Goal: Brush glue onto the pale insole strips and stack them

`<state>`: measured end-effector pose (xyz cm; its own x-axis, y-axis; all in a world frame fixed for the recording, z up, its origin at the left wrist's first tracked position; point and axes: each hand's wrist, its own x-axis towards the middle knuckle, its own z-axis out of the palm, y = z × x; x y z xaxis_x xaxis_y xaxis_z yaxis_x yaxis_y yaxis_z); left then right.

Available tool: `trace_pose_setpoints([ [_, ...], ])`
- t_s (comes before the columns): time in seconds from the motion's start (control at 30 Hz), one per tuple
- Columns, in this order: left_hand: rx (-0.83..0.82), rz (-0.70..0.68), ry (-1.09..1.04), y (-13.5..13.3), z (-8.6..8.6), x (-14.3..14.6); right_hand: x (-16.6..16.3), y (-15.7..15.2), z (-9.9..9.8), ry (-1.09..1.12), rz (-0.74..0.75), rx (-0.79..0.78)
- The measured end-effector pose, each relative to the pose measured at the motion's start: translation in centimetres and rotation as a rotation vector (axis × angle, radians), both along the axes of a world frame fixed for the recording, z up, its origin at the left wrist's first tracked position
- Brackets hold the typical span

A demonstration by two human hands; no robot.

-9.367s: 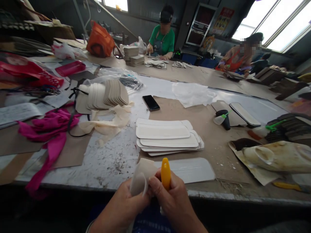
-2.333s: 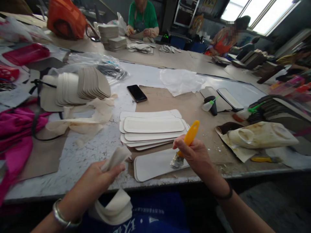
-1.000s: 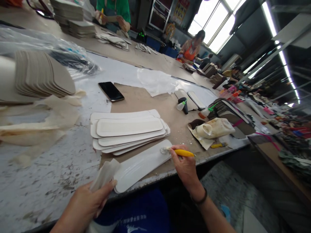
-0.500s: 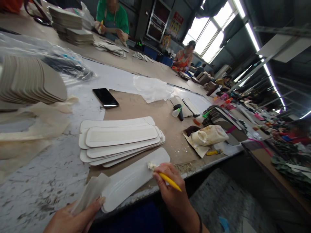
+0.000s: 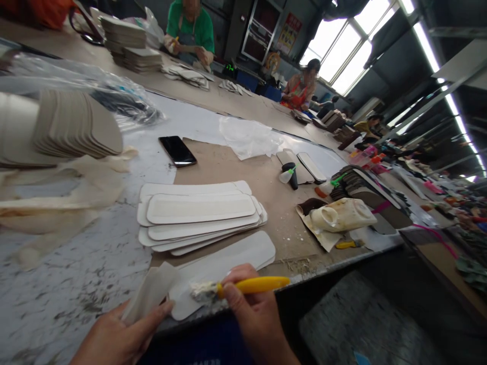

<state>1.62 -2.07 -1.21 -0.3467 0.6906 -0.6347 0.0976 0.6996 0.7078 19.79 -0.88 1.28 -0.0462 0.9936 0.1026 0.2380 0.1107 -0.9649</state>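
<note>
My right hand (image 5: 255, 312) grips a glue brush (image 5: 262, 285) by its yellow handle. Its pale, caked bristles lie on the left part of a long white rounded panel (image 5: 232, 256) at the table's near edge. My left hand (image 5: 122, 327) is closed on several thin, pale grey pieces (image 5: 152, 291), which stand up bent from the grip. Its thumb tip meets the left end of the panel; whether it also pinches the panel I cannot tell. Just behind lies a fanned stack of similar white panels (image 5: 201, 208).
A phone (image 5: 177, 150) lies beyond the stack. To the right are a stained cream glue container (image 5: 344, 217), a second yellow brush (image 5: 348, 244) and a small squeeze bottle (image 5: 287, 175). Curved grey pieces (image 5: 81, 124) are stacked at left. Across the table a person in green (image 5: 190, 30) works.
My right hand has swept the brush left along the panel, from its right half to its left end, and the handle now lies flatter. My left hand keeps its hold. The view has shifted slightly.
</note>
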Motion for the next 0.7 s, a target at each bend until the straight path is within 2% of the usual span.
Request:
trace_pose_setpoints([
  [0.13, 0.137, 0.093, 0.031, -0.6, 0.8, -0.8, 1.5, 1.5, 0.8, -0.014, -0.045, -0.054],
  [0.23, 0.199, 0.09, -0.13, -1.0, 2.0, -0.5, 0.6, 2.3, 1.0, 0.015, 0.085, -0.137],
  [0.4, 0.234, 0.077, -0.285, -1.4, 4.0, 1.2, -3.7, 1.7, 1.0, 0.13, 0.297, -0.35],
  [0.57, 0.228, 0.047, -0.377, -2.0, 4.8, 1.6, -4.9, 1.5, 0.6, 0.243, 0.242, -0.374],
  [0.7, 0.264, 0.018, -0.439, -2.5, 4.4, 1.7, -4.4, 1.3, 1.1, 0.366, 0.25, -0.502],
])
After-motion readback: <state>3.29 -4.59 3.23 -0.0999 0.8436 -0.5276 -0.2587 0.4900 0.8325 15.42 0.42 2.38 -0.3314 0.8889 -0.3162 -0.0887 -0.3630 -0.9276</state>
